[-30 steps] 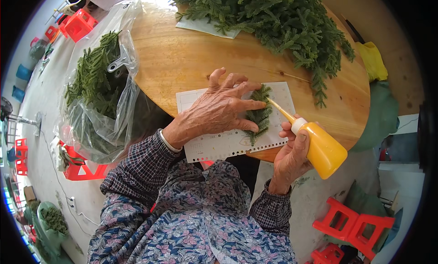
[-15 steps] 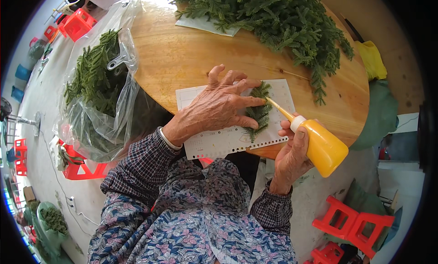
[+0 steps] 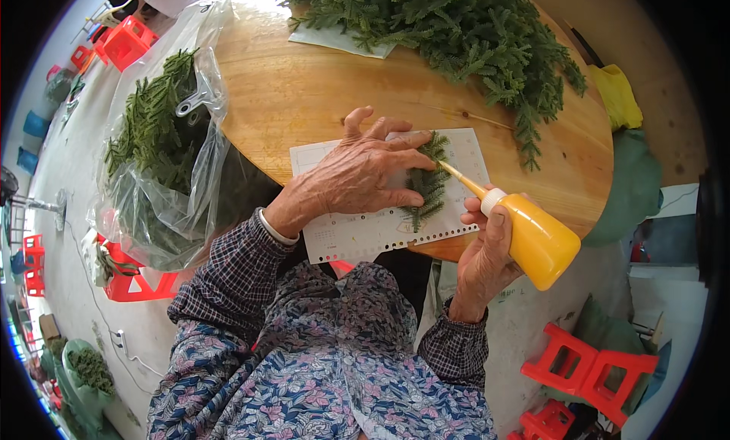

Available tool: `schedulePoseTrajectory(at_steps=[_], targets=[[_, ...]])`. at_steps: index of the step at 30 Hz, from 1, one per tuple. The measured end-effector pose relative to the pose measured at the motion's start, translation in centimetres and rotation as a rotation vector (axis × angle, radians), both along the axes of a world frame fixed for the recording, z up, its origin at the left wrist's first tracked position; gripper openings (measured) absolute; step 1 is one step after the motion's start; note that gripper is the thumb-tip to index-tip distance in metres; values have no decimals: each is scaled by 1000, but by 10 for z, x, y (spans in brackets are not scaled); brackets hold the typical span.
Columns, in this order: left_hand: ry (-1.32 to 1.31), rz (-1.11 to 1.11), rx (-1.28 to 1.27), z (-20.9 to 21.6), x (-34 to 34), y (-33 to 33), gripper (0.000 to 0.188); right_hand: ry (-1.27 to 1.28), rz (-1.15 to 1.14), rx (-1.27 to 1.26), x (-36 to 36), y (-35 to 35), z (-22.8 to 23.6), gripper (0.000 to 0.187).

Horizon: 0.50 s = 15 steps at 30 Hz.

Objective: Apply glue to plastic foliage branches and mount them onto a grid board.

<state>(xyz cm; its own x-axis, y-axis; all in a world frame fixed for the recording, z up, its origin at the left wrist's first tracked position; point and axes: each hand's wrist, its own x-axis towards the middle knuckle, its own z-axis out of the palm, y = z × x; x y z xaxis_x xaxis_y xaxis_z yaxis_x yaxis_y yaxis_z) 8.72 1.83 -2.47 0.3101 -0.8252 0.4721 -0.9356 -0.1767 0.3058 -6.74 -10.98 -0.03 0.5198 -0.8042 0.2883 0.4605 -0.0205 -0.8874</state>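
A small green fir-like sprig (image 3: pixel 428 196) lies on a sheet of printed paper (image 3: pixel 470 155) near the table's edge. My left hand (image 3: pixel 357 170) reaches over the paper with fingers spread, its fingertips and thumb resting on the sprig's left side. Wrapped round a yellow squeeze bottle (image 3: pixel 541 241) is my right hand (image 3: pixel 487 261). The bottle is tilted, its body toward the lower right. Its long thin nozzle points up and left, the tip at the sprig close to my left index fingertip. Whether any liquid comes out is too small to tell.
A large heap of green branches (image 3: pixel 471 37) covers the far right of the wooden table (image 3: pixel 266 82). At the left hangs a clear plastic bag (image 3: pixel 182 219) with more branches. Red stools (image 3: pixel 563 356) stand on the floor around, and a yellow cloth (image 3: pixel 617 98) is beyond the table's right edge.
The nozzle tip has shifted slightly left along with my left fingers, staying at the sprig. My left thumb and index finger have drawn back a little. The whole view has moved slightly.
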Motion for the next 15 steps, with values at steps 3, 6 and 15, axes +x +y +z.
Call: schedulePoseTrajectory(at_steps=[3, 6, 15], targets=[[112, 3, 50, 4, 0, 1, 39, 0, 17, 3, 0, -2, -1, 41], [89, 3, 58, 4, -1, 1, 37, 7, 13, -11, 0, 0, -1, 41], [68, 21, 77, 4, -1, 2, 36, -2, 28, -34, -5, 1, -5, 44]])
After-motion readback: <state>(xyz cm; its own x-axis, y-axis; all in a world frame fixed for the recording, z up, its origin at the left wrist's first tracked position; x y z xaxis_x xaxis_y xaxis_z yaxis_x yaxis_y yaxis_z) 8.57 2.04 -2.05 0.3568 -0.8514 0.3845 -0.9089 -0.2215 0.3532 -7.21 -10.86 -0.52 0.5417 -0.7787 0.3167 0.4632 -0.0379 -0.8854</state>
